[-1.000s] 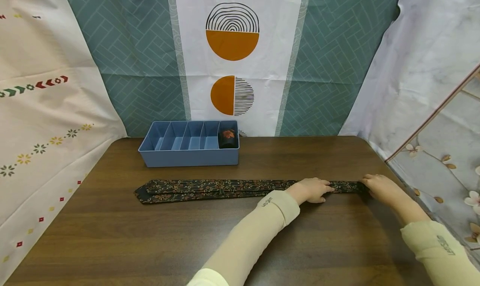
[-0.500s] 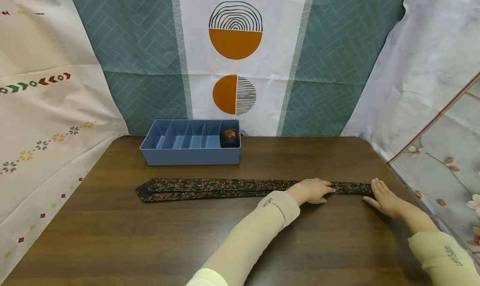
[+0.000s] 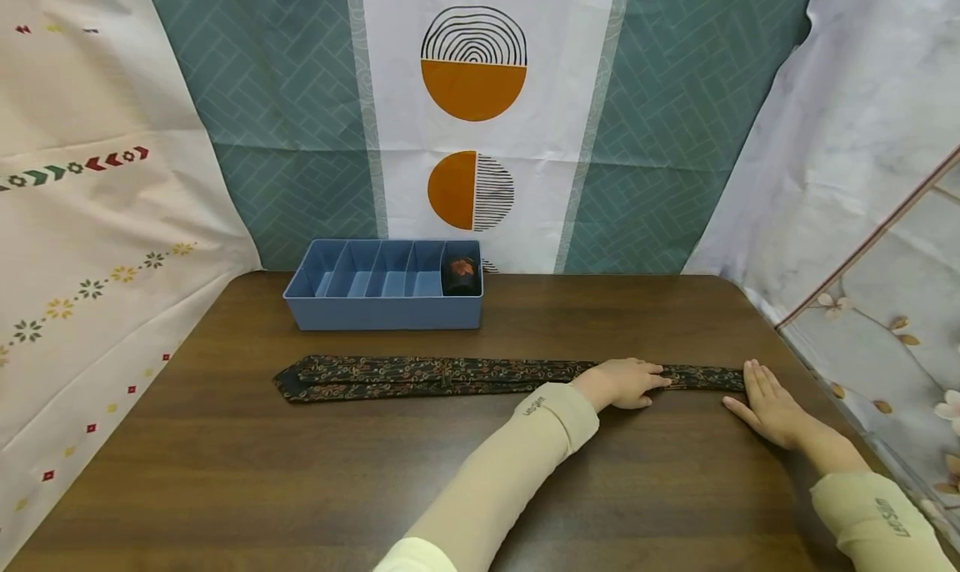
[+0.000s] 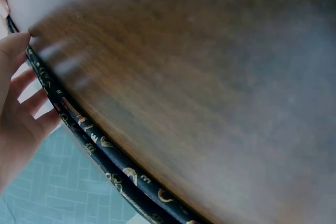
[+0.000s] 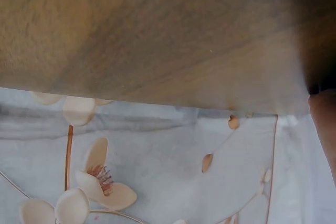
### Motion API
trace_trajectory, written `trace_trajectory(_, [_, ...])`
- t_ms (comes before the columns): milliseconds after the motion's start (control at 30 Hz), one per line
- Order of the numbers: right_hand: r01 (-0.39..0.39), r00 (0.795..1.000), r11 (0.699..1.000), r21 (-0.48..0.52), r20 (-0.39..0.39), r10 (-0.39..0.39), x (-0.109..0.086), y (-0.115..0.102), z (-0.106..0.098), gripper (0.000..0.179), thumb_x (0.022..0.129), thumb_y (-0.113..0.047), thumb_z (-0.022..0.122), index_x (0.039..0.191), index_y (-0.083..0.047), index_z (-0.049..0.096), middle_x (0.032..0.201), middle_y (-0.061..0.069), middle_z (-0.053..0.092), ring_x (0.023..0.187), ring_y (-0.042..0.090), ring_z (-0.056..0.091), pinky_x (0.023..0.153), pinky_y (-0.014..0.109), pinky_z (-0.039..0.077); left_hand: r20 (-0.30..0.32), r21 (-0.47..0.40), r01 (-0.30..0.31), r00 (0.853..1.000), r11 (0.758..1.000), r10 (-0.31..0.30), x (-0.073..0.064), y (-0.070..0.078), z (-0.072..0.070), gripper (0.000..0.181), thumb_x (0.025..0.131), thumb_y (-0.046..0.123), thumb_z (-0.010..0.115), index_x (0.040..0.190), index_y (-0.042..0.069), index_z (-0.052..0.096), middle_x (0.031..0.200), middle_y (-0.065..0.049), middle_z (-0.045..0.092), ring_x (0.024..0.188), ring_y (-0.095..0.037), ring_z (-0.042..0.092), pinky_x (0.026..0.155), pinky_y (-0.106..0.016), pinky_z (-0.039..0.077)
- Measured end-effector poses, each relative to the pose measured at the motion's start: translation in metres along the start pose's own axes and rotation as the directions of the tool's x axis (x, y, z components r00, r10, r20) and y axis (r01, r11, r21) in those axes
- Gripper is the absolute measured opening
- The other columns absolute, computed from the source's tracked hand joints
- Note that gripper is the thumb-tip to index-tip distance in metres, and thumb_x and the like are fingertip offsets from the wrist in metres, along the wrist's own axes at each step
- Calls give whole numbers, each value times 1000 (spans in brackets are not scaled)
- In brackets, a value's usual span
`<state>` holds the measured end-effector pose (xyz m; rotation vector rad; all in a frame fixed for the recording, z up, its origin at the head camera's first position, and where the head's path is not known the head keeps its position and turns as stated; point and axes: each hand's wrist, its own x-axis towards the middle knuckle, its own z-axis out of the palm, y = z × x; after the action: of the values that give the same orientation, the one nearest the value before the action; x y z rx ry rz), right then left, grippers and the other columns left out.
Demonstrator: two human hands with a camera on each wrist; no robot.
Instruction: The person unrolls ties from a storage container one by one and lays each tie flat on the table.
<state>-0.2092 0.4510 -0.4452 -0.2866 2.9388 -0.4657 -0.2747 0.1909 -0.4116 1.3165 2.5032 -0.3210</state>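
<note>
The patterned tie (image 3: 480, 368), probably light, limp and best pinched at its narrow end, lay in front of the blue box (image 3: 386, 314), left hand (image 3: 624, 383) relaxed on it, right hand (image 3: 774, 407) straight-fingered at that end.

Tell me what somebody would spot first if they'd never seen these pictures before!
Probably the long, dark patterned necktie stretched across the brown table, with the left hand resting on it and the right hand at its narrow end. Next, perhaps, the two half-orange circles on the cloth behind. Then the blue divided box at the back, its rightmost compartment holding a dark thing with an orange leaf.
</note>
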Motion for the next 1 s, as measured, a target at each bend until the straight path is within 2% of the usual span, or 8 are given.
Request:
trace_trajectory(133, [1, 1000, 1000, 8, -27, -1, 1, 1, 1, 83, 102, -39, 33, 139, 24, -6, 142, 48, -7, 133, 59, -10, 107, 69, -2, 2, -19, 15, 1000, 1000, -15, -1, -1, 0, 56, 100, 42, 36, 149, 43, 10, 158, 17, 4, 146, -4, 8, 117, -17, 12])
trace_trajectory(300, [27, 996, 999, 18, -83, -26, 3, 4, 7, 83, 102, -39, 35, 139, 24, -3, 142, 48, -4, 133, 59, -9, 108, 67, -4, 14, -20, 24, 1000, 1000, -24, -4, -2, 1, 56, 101, 42, 35, 149, 43, 7, 158, 18, 2, 146, -4, 5, 118, -21, 13])
trace_trajectory(500, [-2, 999, 1000, 29, -44, 3, -1, 2, 6, 84, 102, -40, 34, 139, 24, -7, 142, 48, -7, 132, 60, -11, 107, 67, -5, 9, -4, 15, 1000, 1000, -15, -10, -1, 2, 60, 99, 46, 37, 149, 42, 6, 158, 18, 0, 146, -4, 3, 119, -24, 13])
trace_trajectory(767, [-8, 1000, 1000, -1, -30, 8, 0, 0, 2, 83, 102, -38, 33, 138, 25, -7, 141, 49, -7, 132, 59, -12, 108, 66, -5, -29, -30, -18, 999, 999, 17, -33, -16, -2, 59, 98, 44, 40, 150, 38, 11, 159, 12, 7, 146, -7, 12, 117, -21, 17])
trace_trajectory(900, [10, 999, 1000, -15, -31, -11, 0, 1, 3, 82, 102, -38, 33, 137, 27, -5, 140, 50, -7, 132, 59, -13, 110, 62, -10, -50, -59, -45, 998, 997, 42, -49, -28, -1, 56, 99, 41, 40, 150, 36, 18, 159, 9, 13, 145, -8, 18, 116, -23, 23])
trace_trajectory(1000, [1, 1000, 999, -36, -19, -2, -1, 1, 1, 84, 102, -40, 34, 137, 26, -5, 141, 49, -7, 133, 58, -13, 109, 63, -9, -85, -85, -51, 995, 995, 44, -64, -40, 1, 54, 99, 40, 41, 150, 34, 23, 158, 7, 18, 143, -9, 24, 115, -25, 26])
